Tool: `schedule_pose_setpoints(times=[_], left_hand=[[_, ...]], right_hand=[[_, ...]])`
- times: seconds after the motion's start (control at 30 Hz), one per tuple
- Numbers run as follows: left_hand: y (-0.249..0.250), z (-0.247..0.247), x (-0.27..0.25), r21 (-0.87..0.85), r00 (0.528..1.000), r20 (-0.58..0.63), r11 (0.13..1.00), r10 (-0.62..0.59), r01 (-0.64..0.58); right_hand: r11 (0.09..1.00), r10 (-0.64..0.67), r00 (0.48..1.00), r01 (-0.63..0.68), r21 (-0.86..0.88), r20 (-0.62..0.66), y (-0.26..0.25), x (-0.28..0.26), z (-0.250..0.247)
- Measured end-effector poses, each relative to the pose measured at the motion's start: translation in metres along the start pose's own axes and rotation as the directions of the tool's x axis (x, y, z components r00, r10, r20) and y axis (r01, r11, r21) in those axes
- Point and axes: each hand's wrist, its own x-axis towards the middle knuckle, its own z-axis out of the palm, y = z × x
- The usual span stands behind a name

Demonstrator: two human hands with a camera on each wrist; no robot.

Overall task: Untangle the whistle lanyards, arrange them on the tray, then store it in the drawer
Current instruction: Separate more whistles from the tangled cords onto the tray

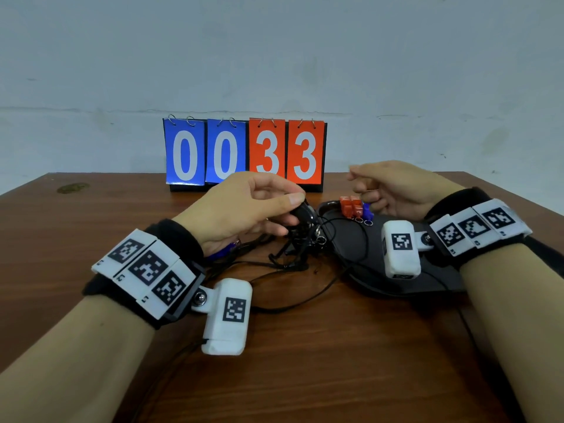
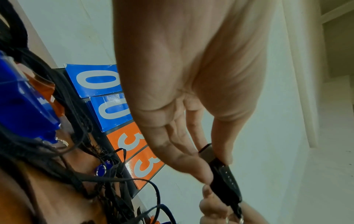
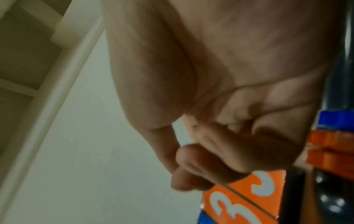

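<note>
My left hand (image 1: 274, 209) pinches a black whistle (image 1: 302, 213) between thumb and fingertips, lifted just above a tangle of black lanyards (image 1: 290, 251) on the table. The left wrist view shows that whistle (image 2: 224, 181) in the pinch and the cords (image 2: 86, 166) below. Another blue whistle (image 1: 222, 251) lies under my left wrist. To the right sits the black tray (image 1: 375, 288), with two orange whistles (image 1: 351, 206) and a blue one (image 1: 367, 212) at its far end. My right hand (image 1: 366, 190) hovers over them, fingers curled, thumb against forefinger; it is blurred and I make out nothing in it.
A flip scoreboard (image 1: 244, 151) reading 0033 stands at the back of the brown wooden table (image 1: 305, 361), close behind both hands. Loose cords (image 1: 305, 303) trail across the table between my wrists. A pale wall rises behind.
</note>
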Motion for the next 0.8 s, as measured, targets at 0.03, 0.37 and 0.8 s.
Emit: schedule_pose_setpoints(times=[0.03, 0.37, 0.8], left_hand=[[0.0, 0.0, 0.001, 0.001, 0.999, -0.037, 1.0, 0.024, -0.024], [-0.002, 0.0, 0.005, 0.058, 0.958, -0.23, 0.985, 0.171, -0.162], [-0.004, 0.002, 0.004, 0.169, 0.982, -0.189, 0.984, -0.022, 0.054]], right_hand=[[1.0, -0.024, 0.999, 0.023, 0.014, 0.042, -0.004, -0.004, 0.006], [0.994, -0.035, 0.923, 0.073, -0.085, 0.384, -0.008, -0.024, 0.048], [0.975, -0.106, 0.975, 0.064, 0.213, 0.193, -0.002, -0.009, 0.009]])
